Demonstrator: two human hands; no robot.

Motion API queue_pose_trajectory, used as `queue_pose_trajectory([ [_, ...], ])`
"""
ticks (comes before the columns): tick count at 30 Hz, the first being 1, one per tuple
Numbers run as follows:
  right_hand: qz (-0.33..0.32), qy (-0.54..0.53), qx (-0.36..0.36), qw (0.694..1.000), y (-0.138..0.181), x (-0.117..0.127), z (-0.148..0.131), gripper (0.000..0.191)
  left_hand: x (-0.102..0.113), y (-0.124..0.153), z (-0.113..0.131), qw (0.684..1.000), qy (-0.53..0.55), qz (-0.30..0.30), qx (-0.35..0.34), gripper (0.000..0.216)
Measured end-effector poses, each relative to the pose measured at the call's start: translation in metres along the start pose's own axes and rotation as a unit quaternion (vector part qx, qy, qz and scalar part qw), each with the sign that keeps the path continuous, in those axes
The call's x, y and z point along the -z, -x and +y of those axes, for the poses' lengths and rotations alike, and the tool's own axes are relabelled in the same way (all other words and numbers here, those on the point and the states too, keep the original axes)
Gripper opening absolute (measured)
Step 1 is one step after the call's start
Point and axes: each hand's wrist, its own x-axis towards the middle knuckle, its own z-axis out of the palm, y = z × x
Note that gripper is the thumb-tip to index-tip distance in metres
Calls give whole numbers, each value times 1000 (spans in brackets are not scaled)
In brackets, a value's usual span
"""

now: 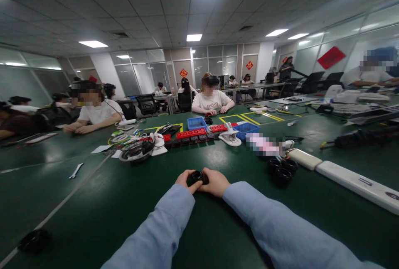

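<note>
The left hand (pixel 186 179) and the right hand (pixel 216 182) pinch a black ring-shaped part (pixel 197 175) between their fingers, over the near middle of the table (pixel 131 211). Fingers cover its sides, and whether it touches the tabletop cannot be told. Similar dark cylinders (pixel 283 171) blur together at right; a long white bar (pixel 355 181) runs off the right edge.

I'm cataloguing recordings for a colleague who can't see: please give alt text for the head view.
A bare left hand in a light blue sleeve holds a small, round, black part over a dark green tabletop, the bare right hand close against its right side. A row of red rectangular pieces lies beyond, and glossy black cylindrical parts to the right.
</note>
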Motion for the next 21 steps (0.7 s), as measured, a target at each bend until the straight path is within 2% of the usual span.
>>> queue_pose_trajectory([
  [2, 2, 17, 0, 1000, 1, 0, -3, 41, 0, 0, -1, 1000, 7, 1, 0, 38],
  [5, -11, -11, 11, 1000, 2, 4, -1, 53, 1, -1, -3, 999, 22, -5, -23, 37],
  [8, -61, -76, 41, 994, 1, 10, 6, 68, 4, -2, -4, 998, 47, -21, -45, 37],
  [10, -110, -126, 57, 984, -1, 13, 12, 71, 6, -1, -2, 997, 56, -33, -49, 38],
  [12, -154, -168, 66, 971, -2, 16, 15, 64, 9, 0, 1, 996, 60, -46, -50, 37],
  [15, -197, -201, 77, 956, -3, 16, 18, 43, 12, 2, 4, 995, 72, -64, -34, 37],
  [21, -207, -231, 75, 948, -6, 13, 23, 19, 13, 2, 4, 991, 96, -90, -17, 39],
])
